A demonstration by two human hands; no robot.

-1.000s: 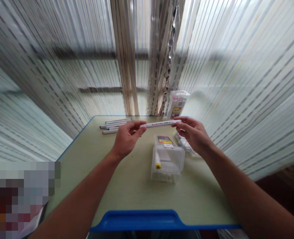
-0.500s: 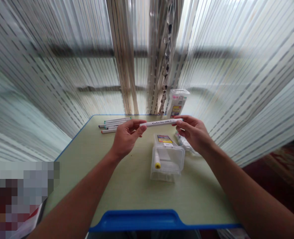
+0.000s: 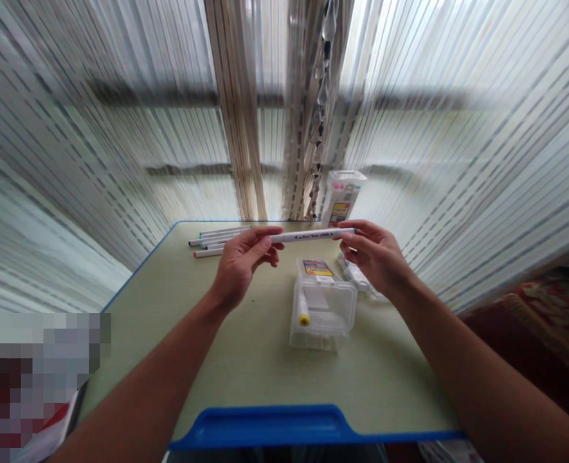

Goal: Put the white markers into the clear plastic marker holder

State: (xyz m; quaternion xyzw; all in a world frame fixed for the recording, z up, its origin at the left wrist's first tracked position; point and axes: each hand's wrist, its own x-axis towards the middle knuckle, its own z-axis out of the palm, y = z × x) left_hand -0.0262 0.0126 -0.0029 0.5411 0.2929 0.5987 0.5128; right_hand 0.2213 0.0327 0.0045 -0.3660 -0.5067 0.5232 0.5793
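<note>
A white marker pen (image 3: 308, 236) with dark printing is held level above the table, between my two hands. My left hand (image 3: 245, 257) pinches its left end between thumb and fingers. At the other end, my right hand (image 3: 373, 251) grips the dark tip with thumb and forefinger. Below it, a clear plastic box (image 3: 330, 312) lies on its side, its open end facing me. Inside the box rests one marker with a yellow end (image 3: 304, 318). Several white markers (image 3: 207, 243) lie in a loose group beyond my left hand, partly hidden by it.
A second clear case (image 3: 344, 196) with markers in it stands upright at the back edge. Clear plastic packaging (image 3: 359, 276) lies beside the box, partly behind my right hand. The pale green table (image 3: 255, 360) has a blue rim and a blue front tray (image 3: 272, 424). String curtains hang behind it.
The marker has turned slightly about its length, so its printing sits differently. My left thumb has slid back along it. Both hands stay in nearly the same place.
</note>
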